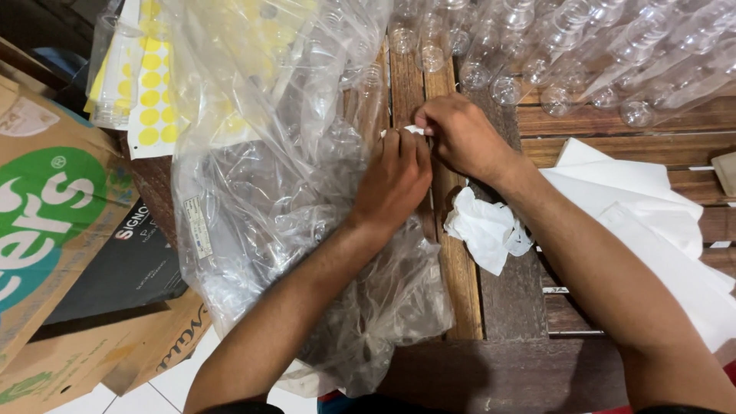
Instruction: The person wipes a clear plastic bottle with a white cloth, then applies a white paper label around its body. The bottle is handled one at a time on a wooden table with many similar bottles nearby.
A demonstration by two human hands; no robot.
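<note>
We pinch a small white scrap [414, 129] between the fingertips of our right hand [460, 138] and left hand [395, 180], both closed narrowly on it, above the table [491, 307] toward its far edge. It looks thin, limp and tearable, best held lightly by its edge. A plastic bag [291, 192] lies just left, crumpled paper [483, 230] just right.

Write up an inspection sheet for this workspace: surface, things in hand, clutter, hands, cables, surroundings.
Surface: dark slatted wooden table.
Things in hand: a small white strip pinched between both hands; what it is cannot be told.
Clutter: large clear plastic bag of clear bottles; loose clear plastic bottles along the far edge; crumpled white tissue; white sheets.
Hands: left hand and right hand meet at the strip.
Cables: nothing seen.
Surroundings: cardboard boxes; sheet of yellow round stickers; white floor tiles.
</note>
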